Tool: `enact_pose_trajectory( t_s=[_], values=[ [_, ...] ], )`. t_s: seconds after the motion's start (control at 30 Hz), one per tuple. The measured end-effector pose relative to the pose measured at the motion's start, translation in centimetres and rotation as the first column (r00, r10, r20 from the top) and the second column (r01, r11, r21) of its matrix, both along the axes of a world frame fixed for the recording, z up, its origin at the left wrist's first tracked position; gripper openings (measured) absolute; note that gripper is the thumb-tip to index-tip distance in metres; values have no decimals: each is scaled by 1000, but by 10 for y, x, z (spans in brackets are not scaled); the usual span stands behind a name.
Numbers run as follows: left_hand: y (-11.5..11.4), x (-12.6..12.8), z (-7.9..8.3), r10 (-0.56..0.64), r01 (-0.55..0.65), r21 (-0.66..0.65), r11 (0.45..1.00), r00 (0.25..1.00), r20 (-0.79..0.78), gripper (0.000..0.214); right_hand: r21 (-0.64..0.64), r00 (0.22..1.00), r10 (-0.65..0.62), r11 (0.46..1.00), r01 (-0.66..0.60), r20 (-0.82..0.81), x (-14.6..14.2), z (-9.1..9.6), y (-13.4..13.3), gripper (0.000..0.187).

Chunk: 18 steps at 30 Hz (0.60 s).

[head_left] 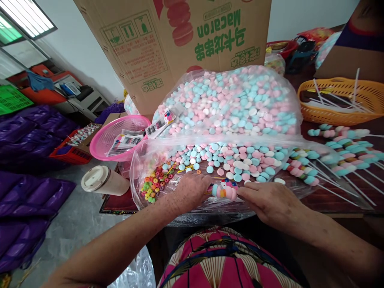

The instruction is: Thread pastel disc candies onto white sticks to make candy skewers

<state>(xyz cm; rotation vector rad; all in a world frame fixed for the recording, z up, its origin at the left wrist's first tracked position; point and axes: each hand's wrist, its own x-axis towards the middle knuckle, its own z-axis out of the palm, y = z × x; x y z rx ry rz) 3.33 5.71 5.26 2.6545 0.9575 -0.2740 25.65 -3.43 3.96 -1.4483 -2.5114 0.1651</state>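
Observation:
Between my two hands lies a short candy skewer [223, 193] of blue, pink and orange pieces, held level near the table's front edge. My left hand [192, 191] is closed at its left end, fingers curled down. At the skewer's right end, my right hand [267, 200] presses its fingertips together against the pink piece. A printed pouch [229, 184] with a colourful design shows just behind the skewer. Small ring candies [156, 182] in red, yellow and green lie left of my left hand. Pastel candy discs [240, 164] spread out beyond both hands.
A large clear bag [228, 104] of discs stands before a cardboard box [180, 44]. Left are a pink basket [120, 120] with packets and a lidded cup [105, 181]. Right are finished-looking skewers [345, 152] and an orange basket [339, 116] of white sticks.

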Motion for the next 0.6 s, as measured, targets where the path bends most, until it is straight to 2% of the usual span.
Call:
enact_pose_trajectory(
  t_s=[0.07,0.17,0.23,0.33,0.43,0.6],
  values=[
    [-2,0,1,-54,54,56,997,999,4,34,11,1000,-24,1000,24,-8,3,4,1,20],
    [-5,1,6,-78,78,1,997,992,97,45,128,999,-35,991,36,-10,5,10,2,19],
    [-6,2,9,-40,50,-66,997,988,151,52,232,1000,-17,973,13,16,5,14,3,20],
    [-5,5,10,78,-61,-127,990,988,131,48,335,996,63,939,-80,61,4,18,5,25],
    [-2,8,11,115,-101,-125,987,988,107,43,344,987,148,925,-158,56,3,19,4,27],
    [-8,21,6,-26,50,-160,986,988,151,20,291,986,162,942,-166,38,-8,16,3,25]
  ],
)
